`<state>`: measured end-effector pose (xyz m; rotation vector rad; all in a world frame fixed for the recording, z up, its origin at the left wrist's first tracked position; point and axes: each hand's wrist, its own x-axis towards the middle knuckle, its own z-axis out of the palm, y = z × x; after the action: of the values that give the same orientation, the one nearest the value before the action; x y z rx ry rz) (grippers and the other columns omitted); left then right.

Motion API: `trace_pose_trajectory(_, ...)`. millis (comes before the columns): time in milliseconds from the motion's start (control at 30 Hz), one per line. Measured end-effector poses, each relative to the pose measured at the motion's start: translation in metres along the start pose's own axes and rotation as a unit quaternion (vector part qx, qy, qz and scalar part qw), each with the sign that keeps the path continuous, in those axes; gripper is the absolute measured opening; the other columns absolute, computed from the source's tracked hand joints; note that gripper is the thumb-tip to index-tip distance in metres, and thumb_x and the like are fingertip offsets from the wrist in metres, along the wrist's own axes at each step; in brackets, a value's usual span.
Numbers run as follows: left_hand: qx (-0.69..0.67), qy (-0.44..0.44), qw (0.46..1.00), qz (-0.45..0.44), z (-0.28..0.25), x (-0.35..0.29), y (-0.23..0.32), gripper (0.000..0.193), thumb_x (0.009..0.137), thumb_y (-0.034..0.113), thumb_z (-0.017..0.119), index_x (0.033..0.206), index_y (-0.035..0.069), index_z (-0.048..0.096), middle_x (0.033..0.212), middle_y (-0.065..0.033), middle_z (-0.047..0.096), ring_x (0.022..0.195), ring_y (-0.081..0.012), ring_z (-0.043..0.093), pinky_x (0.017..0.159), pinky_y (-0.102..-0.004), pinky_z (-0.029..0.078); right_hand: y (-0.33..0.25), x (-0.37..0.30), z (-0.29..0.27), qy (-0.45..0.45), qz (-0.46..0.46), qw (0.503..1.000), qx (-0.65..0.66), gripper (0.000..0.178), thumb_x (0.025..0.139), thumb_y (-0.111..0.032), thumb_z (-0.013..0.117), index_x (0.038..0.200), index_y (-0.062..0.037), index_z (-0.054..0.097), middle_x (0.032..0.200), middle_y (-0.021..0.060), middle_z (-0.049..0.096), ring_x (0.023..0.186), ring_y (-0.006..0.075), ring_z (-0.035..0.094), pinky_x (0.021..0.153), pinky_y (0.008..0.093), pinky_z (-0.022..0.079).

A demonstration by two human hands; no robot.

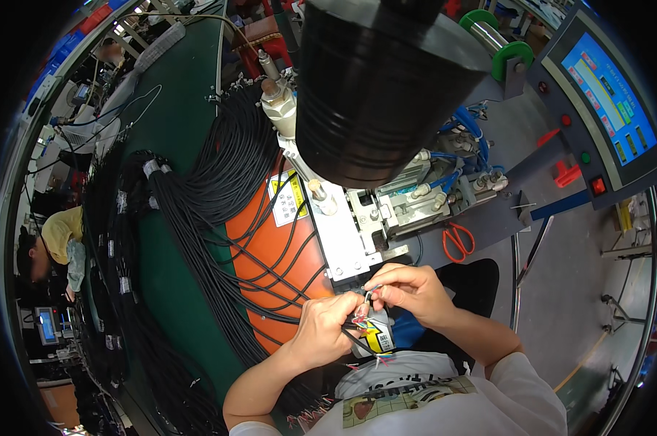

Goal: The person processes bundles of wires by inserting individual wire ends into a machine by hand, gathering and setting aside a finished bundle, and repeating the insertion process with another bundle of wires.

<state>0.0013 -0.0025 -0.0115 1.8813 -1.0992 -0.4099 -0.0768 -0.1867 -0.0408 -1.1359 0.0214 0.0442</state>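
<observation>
Both of my hands meet at the near end of a metal bench machine (pixel 336 240). My left hand (pixel 324 327) is closed around the end of a black cable (pixel 357 341) whose thin coloured wires (pixel 360 321) fan out below the fingers. Just to its right, my right hand (pixel 410 291) pinches at the tips of small wires; the exact piece between finger and thumb is too small to make out. More stripped cable ends with coloured wires (pixel 384 358) hang close to my shirt.
Bundles of black cables (pixel 219 218) spread across an orange panel (pixel 277 254) and a green table (pixel 190 305) on the left. A large black cylinder (pixel 387 87) looms above the machine. Red-handled scissors (pixel 458 243) lie right, below a touch screen (pixel 608 94). Another person (pixel 63 243) sits far left.
</observation>
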Motion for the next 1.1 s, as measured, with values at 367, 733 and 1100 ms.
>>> trace_pose_trajectory(367,0.240,0.019,0.969,0.060,0.004,-0.002,0.015,0.041,0.065,0.002,0.066,0.106,0.000,0.063,0.087,-0.0097,0.060,0.068,-0.0211,0.060,0.057,-0.0322,0.050,-0.005,0.000,0.002,0.062,-0.218,0.784,-0.578,0.007,0.077,-0.003,0.067,0.080,-0.0003,0.061,0.076,0.0078,0.059,0.054,0.0207,0.058,0.048,0.0306,0.045)
trace_pose_trajectory(733,0.292,-0.020,0.949,0.117,0.002,0.000,0.007,0.044,0.073,0.007,0.060,0.115,-0.005,0.061,0.083,-0.0064,0.052,0.070,-0.0179,0.054,0.056,-0.0284,0.048,-0.002,0.001,-0.002,0.047,-0.171,0.810,-0.559,0.008,0.079,-0.005,0.066,0.082,0.0000,0.060,0.077,0.0098,0.058,0.057,0.0273,0.059,0.050,0.0362,0.046)
trace_pose_trajectory(1100,0.350,-0.045,0.927,0.127,0.004,0.002,0.014,0.048,0.069,0.011,0.061,0.114,-0.004,0.062,0.079,-0.0062,0.048,0.068,-0.0203,0.052,0.056,-0.0304,0.046,-0.001,0.003,0.002,0.053,-0.223,0.748,-0.623,0.008,0.079,-0.010,0.065,0.081,-0.0029,0.062,0.073,0.0078,0.054,0.053,0.0236,0.059,0.047,0.0341,0.046)
